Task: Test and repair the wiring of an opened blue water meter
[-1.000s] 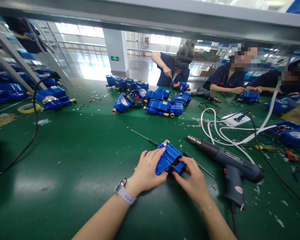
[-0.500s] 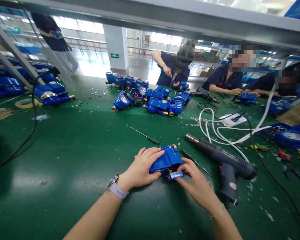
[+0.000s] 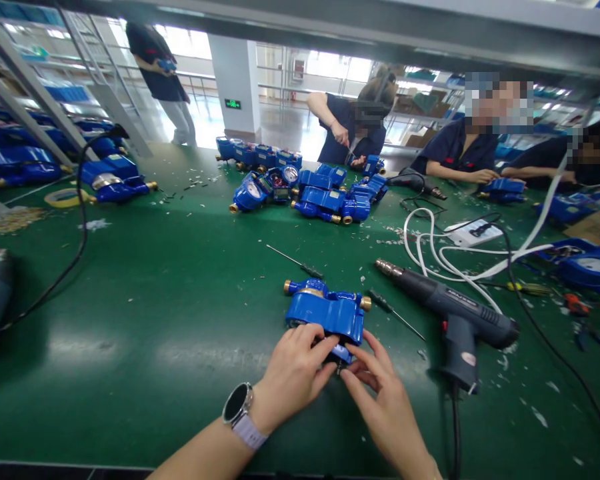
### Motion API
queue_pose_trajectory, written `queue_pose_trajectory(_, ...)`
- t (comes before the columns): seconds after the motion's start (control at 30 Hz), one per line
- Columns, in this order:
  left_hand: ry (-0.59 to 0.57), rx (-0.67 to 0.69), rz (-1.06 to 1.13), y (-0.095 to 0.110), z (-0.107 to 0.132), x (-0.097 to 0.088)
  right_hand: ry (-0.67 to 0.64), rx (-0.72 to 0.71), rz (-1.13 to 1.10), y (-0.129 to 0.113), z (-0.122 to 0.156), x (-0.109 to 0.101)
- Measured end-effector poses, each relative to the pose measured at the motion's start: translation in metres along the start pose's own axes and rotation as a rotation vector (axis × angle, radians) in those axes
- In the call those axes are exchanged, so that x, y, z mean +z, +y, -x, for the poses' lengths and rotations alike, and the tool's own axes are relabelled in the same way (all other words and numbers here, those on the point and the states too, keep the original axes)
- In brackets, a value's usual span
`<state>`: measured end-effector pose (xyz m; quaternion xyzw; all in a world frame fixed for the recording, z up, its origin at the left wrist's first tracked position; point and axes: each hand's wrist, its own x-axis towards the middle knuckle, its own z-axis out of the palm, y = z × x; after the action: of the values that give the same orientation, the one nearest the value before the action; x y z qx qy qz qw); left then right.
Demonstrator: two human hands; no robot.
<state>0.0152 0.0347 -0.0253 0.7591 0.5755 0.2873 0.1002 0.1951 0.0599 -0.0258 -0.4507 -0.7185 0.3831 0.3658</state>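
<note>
A blue water meter point(image 3: 325, 313) with brass threaded ends lies on the green bench in front of me. At its near side a small blue cover piece point(image 3: 342, 353) hangs partly out of the housing. My left hand point(image 3: 300, 367), wearing a watch, closes its thumb and index finger on the left end of that piece, its other fingers against the housing. Around the piece's right end, my right hand point(image 3: 377, 377) has its fingers curled, the thumb below near a small dark part. Fingertips hide some of the opening.
Two screwdrivers point(image 3: 307, 269) point(image 3: 395, 313) lie behind and right of the meter. A heat gun point(image 3: 450, 310) rests at right near a white cable point(image 3: 423, 247) and a power strip point(image 3: 473, 232). More water meters point(image 3: 320, 200) are grouped farther back. Co-workers point(image 3: 353, 133) sit across the bench.
My left hand has come off the meter's top to its near side, at the small cover piece. The meter's top and brass ends now show. My right hand has shifted slightly down.
</note>
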Motion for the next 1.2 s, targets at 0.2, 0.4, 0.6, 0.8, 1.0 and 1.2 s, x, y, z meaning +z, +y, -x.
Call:
queue_pose_trajectory(0.2,0.069,-0.033,0.086,-0.001,0.009,0.005,-0.105,-0.085,0.016,-0.004,0.015,0.001)
queue_pose_trajectory(0.4,0.164,-0.096,0.057,-0.006,0.009,0.014,0.174,-0.287,0.252,-0.001,-0.003,0.004)
queue_pose_trajectory(0.6,0.190,-0.139,0.106,-0.006,0.004,0.009,0.065,-0.428,0.368,0.011,-0.035,0.014)
queue_pose_trajectory(0.8,0.200,-0.145,0.238,-0.009,-0.004,-0.004,0.066,-0.451,0.380,0.019,-0.036,0.014)
queue_pose_trajectory(1.0,0.148,-0.144,0.210,-0.006,-0.010,-0.011,0.127,-0.430,0.358,0.018,-0.038,0.018)
queue_pose_trajectory(1.2,0.188,-0.176,0.213,-0.005,-0.003,0.003,0.200,-0.490,0.300,0.019,-0.036,0.023)
